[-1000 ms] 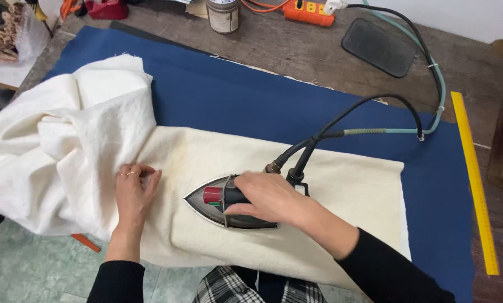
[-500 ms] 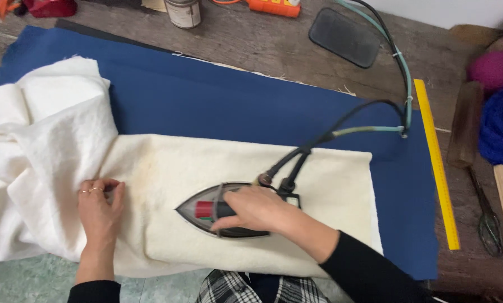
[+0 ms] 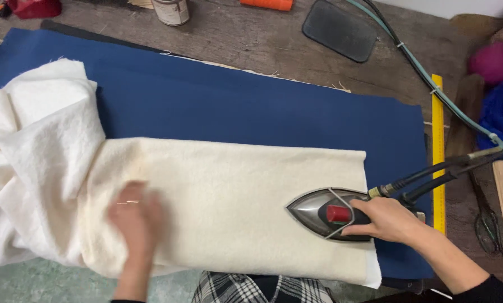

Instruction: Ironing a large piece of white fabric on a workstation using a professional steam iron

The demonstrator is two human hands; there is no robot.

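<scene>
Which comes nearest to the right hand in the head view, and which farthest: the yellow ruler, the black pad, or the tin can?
Measured from the right hand, which holds the iron:
1. Yellow ruler, just beyond the hand along the right edge of the blue cloth.
2. Black pad, at the far side of the table, up and slightly left.
3. Tin can, at the far edge, well to the left.

Cream cloth (image 3: 229, 207) on navy mat (image 3: 251, 106); silver-black iron (image 3: 327, 213), yellow ruler (image 3: 437, 151).
</scene>
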